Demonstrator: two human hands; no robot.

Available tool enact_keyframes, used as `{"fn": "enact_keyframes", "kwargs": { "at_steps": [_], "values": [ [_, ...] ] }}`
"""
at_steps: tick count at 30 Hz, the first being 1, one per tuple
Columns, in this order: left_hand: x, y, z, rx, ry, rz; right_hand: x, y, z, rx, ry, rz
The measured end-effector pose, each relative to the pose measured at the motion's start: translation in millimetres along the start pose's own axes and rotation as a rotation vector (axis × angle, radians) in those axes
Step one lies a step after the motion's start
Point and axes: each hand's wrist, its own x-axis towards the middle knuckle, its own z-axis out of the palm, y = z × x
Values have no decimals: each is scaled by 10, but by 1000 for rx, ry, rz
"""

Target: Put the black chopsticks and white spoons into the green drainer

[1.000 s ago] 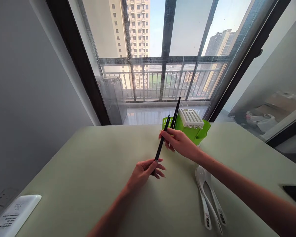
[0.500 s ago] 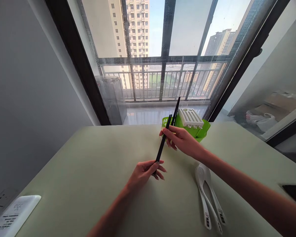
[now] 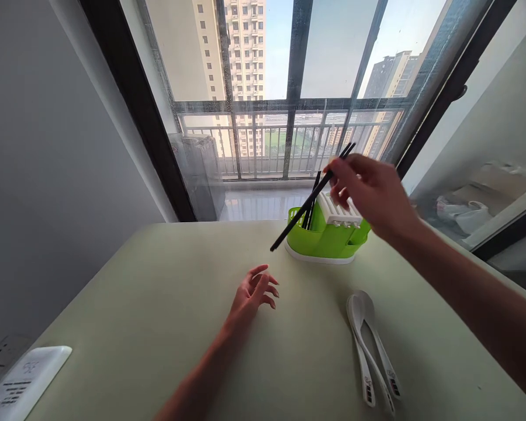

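My right hand (image 3: 368, 190) pinches a pair of black chopsticks (image 3: 304, 207) near their upper end, and they slant down to the left. Behind them stands a green utensil holder (image 3: 328, 242) with a white base and a white slotted top (image 3: 339, 211). More black chopsticks (image 3: 309, 213) stand upright in its left compartment. Nearer to me, my left hand (image 3: 255, 287) is empty, its fingers loosely apart, at the middle of the table.
Several white spoons (image 3: 363, 333) lie stacked on the pale green table (image 3: 158, 310) at the right. A white device with dark markings (image 3: 30, 374) sits at the left edge. Beyond the table is a glazed window with a balcony railing (image 3: 267, 146).
My right hand has lifted the chopsticks up and to the right, tilting them over. My left hand has let go of them and drawn back slightly to the left.
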Motion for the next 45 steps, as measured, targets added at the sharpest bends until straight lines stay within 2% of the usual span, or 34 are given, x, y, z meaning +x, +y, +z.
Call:
{"fn": "enact_keyframes", "kwargs": {
  "at_steps": [3, 5, 10, 17, 22, 26, 29, 31, 33, 35, 36, 38, 41, 45],
  "values": [
    [22, -19, -10, -57, 18, -9, 302, -70, -189, -129, 180, -145],
    [27, -23, -11, -62, 1, -12, 453, -26, -233, -256, 213, -183],
    [21, -1, 4, -66, 10, -32, 649, 307, -60, -565, 97, -87],
    [22, 11, 7, -71, 9, -44, 758, 631, 254, -655, -154, 85],
    [43, -21, -12, -68, -4, -51, 804, 769, 311, -744, -159, 145],
    [44, -26, -25, -61, -15, -49, 783, 757, 213, -694, -52, 149],
    [38, -15, -24, -54, -26, -56, 630, 610, 74, -707, -16, 77],
    [38, -9, -18, -47, -30, -58, 443, 484, -26, -716, -99, -13],
    [43, -7, -13, -36, -39, -54, 197, 388, -118, -691, -284, -154],
    [49, -11, -12, -18, -56, -46, -88, 358, -200, -680, -527, -332],
    [52, -15, -13, -9, -64, -42, -238, 375, -239, -683, -661, -402],
    [55, -25, -16, 8, -78, -33, -530, 470, -320, -723, -812, -468],
    [54, -37, -22, 29, -90, -26, -882, 734, -464, -814, -874, -425],
    [50, -39, -23, 57, -108, -19, -1108, 1143, -671, -915, -848, -229]
  ]
}}
